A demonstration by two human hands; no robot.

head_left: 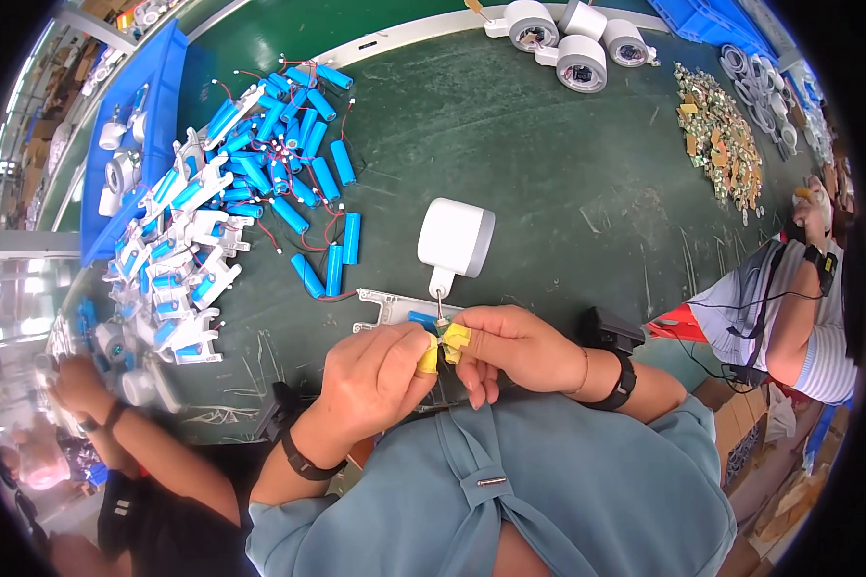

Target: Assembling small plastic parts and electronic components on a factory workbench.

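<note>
Just in front of my body, both hands meet with fingertips close together; yellow covers wrap some of the fingers. My right hand (524,346) pinches a small circuit board (442,325), mostly hidden by the fingers. My left hand (380,370) is closed at the same spot, and what lies in its pinch is too small to make out. Thin wires run from there up to a white camera housing (452,236) with a grey rim, lying on its side. Under and behind the hands is a white plastic bracket (387,308) with a blue battery cell (420,318).
Blue battery cells (298,144) with wires are heaped at far left, beside white brackets (197,231) and a blue bin (154,106). White camera housings (581,63) stand at the back. Small circuit boards (720,144) are piled at right. Co-workers' arms (178,457) flank me.
</note>
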